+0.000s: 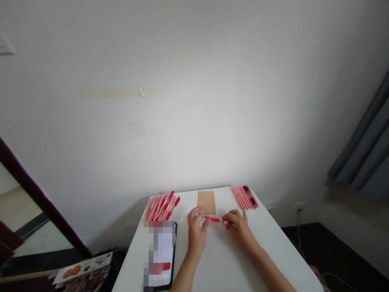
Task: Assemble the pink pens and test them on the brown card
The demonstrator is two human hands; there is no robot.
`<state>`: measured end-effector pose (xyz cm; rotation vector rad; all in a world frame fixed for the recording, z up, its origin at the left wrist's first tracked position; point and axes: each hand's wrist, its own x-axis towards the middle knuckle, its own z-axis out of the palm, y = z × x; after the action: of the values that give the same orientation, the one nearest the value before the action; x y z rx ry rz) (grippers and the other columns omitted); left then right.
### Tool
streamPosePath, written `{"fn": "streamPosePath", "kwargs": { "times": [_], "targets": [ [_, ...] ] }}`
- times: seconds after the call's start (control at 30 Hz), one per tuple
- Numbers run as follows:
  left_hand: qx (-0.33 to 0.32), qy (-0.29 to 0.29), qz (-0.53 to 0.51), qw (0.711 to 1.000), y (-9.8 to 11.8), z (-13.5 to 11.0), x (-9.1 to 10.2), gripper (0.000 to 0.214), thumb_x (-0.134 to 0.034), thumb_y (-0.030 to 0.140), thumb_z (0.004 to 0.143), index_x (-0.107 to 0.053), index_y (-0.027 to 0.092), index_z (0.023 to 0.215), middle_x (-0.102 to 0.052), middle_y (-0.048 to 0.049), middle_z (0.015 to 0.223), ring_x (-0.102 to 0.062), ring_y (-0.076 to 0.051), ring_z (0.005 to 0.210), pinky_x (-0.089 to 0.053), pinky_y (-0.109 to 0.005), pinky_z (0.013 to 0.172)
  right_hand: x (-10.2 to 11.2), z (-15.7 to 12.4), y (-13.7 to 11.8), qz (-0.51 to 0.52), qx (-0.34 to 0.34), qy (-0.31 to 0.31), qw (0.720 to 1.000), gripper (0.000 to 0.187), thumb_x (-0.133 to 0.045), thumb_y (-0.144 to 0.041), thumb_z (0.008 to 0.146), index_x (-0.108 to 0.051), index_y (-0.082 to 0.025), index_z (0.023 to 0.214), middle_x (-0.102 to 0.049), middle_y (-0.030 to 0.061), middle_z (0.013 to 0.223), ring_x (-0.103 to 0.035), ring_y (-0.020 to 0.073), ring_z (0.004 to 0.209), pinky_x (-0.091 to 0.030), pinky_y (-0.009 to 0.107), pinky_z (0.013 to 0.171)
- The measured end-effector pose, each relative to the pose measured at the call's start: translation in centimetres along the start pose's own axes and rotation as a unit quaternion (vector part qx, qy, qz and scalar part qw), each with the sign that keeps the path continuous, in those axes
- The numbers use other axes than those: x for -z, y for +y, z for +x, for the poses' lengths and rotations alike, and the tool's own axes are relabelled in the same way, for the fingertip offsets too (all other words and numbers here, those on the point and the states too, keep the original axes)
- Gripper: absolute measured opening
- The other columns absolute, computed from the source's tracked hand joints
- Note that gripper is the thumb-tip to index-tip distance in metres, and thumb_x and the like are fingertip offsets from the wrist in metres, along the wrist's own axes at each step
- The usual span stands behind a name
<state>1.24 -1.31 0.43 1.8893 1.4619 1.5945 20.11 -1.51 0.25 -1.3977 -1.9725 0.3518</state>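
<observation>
Above the white table, a red pen point(214, 220) lies level between my two hands. My left hand point(197, 229) pinches its left end between thumb and finger. At the other end, the fingers of my right hand point(238, 225) are closed on it, and a thin section shows just beside them. Whether the pen is in one piece or parted, I cannot tell. Just beyond my left hand lies a brown notepad or card point(206, 202), partly covered by the fingers.
A loose pile of pink and red pens point(161, 206) lies at the back left. Pink pens in a row, with some black ones point(249, 197), lie at the back right. A phone point(162, 255), partly blurred, is on the left of the white table point(231, 267). The wall point(194, 121) stands behind.
</observation>
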Motion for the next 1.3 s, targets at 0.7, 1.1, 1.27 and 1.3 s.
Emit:
{"fn": "streamPosePath", "kwargs": {
  "times": [0.7,1.1,1.27,1.3],
  "targets": [
    [-0.016,0.001,0.018,1.0,0.22,0.02,0.1,0.015,-0.061,0.036,0.079,-0.07,0.025,0.074,-0.061,-0.0071,0.109,-0.054,-0.024,0.109,-0.046,-0.047,0.096,-0.36,-0.1,0.4,0.047,-0.017,0.0,0.999,0.021,-0.045,-0.035,0.09,-0.062,-0.025,0.083,-0.062,0.001,0.08,-0.058,0.0194,0.09,-0.013,0.056,0.11],
    [-0.007,-0.008,0.016,1.0,0.17,0.1,0.16,0.015,-0.061,0.036,0.079,-0.07,0.025,0.076,-0.061,-0.007,0.109,-0.054,-0.024,0.109,-0.044,-0.047,0.097,-0.31,-0.17,0.4,0.051,-0.003,0.001,0.999,0.013,-0.052,-0.034,0.086,-0.059,-0.024,0.091,-0.06,0.0018,0.082,-0.055,0.0193,0.089,-0.02,0.051,0.109],
    [0.004,-0.012,0.001,1.0,0.15,0.15,0.1,0.013,-0.062,0.035,0.079,-0.07,0.025,0.077,-0.061,-0.0066,0.11,-0.053,-0.024,0.11,-0.043,-0.048,0.098,-0.49,-0.12,0.35,0.033,-0.013,0.006,0.999,0.015,-0.048,-0.031,0.087,-0.061,-0.024,0.086,-0.061,0.0037,0.088,-0.054,0.0203,0.094,-0.017,0.053,0.109],
    [0.005,-0.013,-0.001,1.0,0.14,0.15,0.1,0.014,-0.062,0.035,0.079,-0.07,0.025,0.077,-0.061,-0.0068,0.11,-0.053,-0.024,0.11,-0.043,-0.048,0.099,-0.48,-0.08,0.31,0.027,-0.01,0.005,1.0,0.017,-0.047,-0.031,0.088,-0.063,-0.024,0.086,-0.062,0.0038,0.087,-0.054,0.0212,0.096,-0.018,0.053,0.108]
  ]
}}
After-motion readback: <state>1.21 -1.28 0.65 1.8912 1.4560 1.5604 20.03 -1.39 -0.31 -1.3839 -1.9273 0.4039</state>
